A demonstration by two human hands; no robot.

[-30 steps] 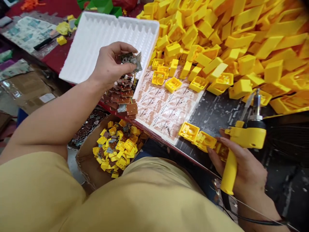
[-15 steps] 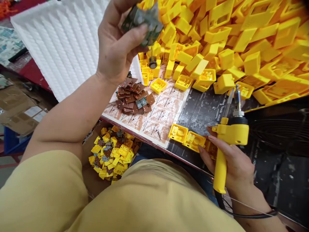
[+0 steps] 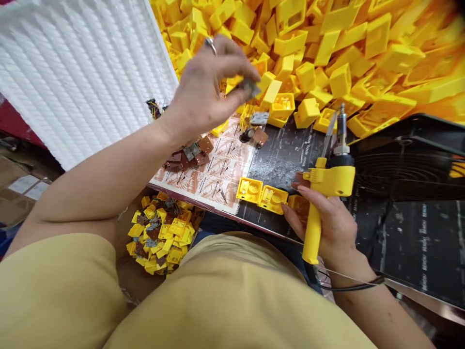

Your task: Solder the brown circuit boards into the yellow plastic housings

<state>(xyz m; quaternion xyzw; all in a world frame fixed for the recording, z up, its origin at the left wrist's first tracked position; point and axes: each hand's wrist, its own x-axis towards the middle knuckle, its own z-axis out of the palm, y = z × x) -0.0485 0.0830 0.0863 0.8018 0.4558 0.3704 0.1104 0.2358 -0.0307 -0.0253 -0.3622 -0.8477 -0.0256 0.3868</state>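
My left hand (image 3: 214,82) is raised over the table with thumb and fingers pinched on a small grey-green circuit board (image 3: 250,88). Below its fingertips are another grey board (image 3: 259,118) with wires and a dark round part (image 3: 247,135), beside a brown board (image 3: 260,137). In my right hand (image 3: 327,218) is a yellow soldering gun (image 3: 332,182), its metal tip pointing up. The fingers of that hand also reach a yellow case, partly hidden. To their left, two open yellow cases (image 3: 250,189) (image 3: 272,199) stand in a row at the table edge.
A large heap of yellow cases (image 3: 327,43) covers the back. White ribbed foam (image 3: 83,68) lies at the left, near a pile of brown boards (image 3: 185,157). A box of yellow parts (image 3: 163,232) sits below the edge. A black fan (image 3: 407,160) is at the right.
My left hand has turned palm down; the boards and dark round part now appear on or just above the table near it. The view has shifted, and my right hand still holds the gun.
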